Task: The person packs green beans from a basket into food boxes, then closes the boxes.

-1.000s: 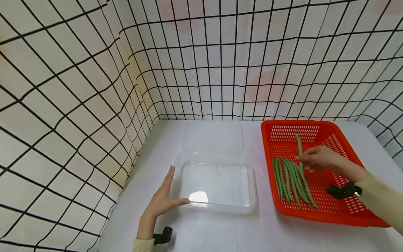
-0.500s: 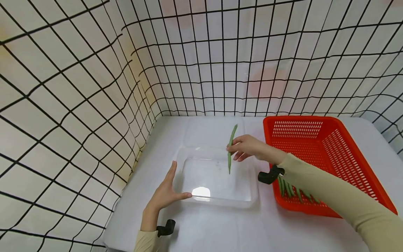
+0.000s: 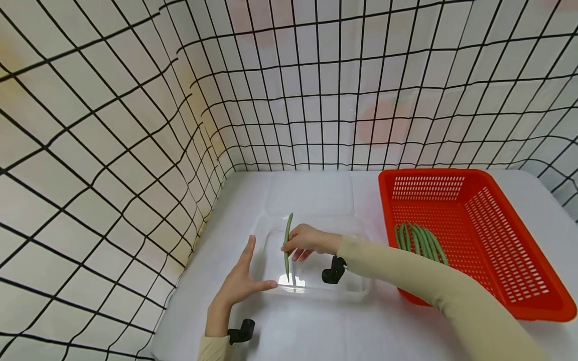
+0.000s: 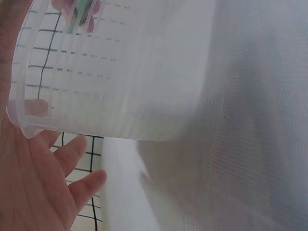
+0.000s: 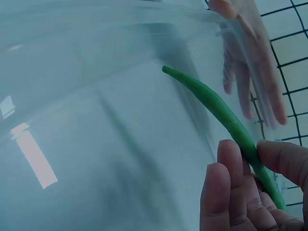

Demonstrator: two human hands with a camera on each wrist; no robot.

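Note:
A clear plastic container [image 3: 325, 295] stands on the white table. My right hand [image 3: 309, 240] is over its left part, pinching one green bean [image 5: 226, 115] between thumb and fingers. In the head view the bean points away from me, its near end over the container's floor. My left hand [image 3: 241, 281] lies at the container's left front corner, fingers straight and thumb along the rim. Through the clear wall in the left wrist view, the bean [image 4: 79, 14] shows above the left hand's fingers [image 4: 89, 187].
A red perforated basket [image 3: 501, 240] stands to the right, with several green beans [image 3: 420, 240] in its left side; my right sleeve hides part of them. A flat clear lid [image 3: 309, 193] lies behind the container. Black wire mesh [image 3: 325, 100] borders the back and left.
My right hand lifted one bean out of the red basket and carried it left to over the container. The left hand has stayed at the container's corner.

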